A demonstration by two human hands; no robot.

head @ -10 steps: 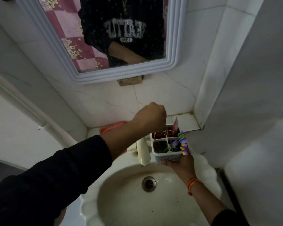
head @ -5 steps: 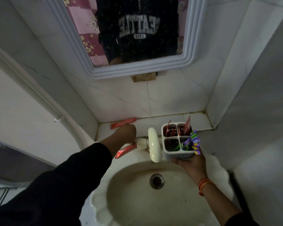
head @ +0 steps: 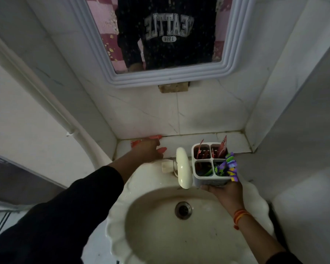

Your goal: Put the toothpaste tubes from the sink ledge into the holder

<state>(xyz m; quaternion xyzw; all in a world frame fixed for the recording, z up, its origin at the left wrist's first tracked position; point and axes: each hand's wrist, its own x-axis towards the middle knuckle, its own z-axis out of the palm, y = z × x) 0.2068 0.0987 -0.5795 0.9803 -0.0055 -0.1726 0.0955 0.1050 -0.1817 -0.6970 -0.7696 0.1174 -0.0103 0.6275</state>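
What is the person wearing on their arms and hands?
Both arms wear dark, near-black long sleeves pushed up short of the wrists. The left hand is bare, with no glove or ring visible. The right hand is also bare, with an orange thread band around its wrist.

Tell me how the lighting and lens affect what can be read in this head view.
Head view: dim and murky, black sleeves lose detail; wide-angle lens bows the walls and mirror frame; sharp enough to see red tubes in the holder, but the left hand hides most of the tubes on the ledge.

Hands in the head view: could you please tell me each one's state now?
Left hand: closing on red toothpaste tubes on the ledge.
Right hand: holding white four-compartment plastic holder.
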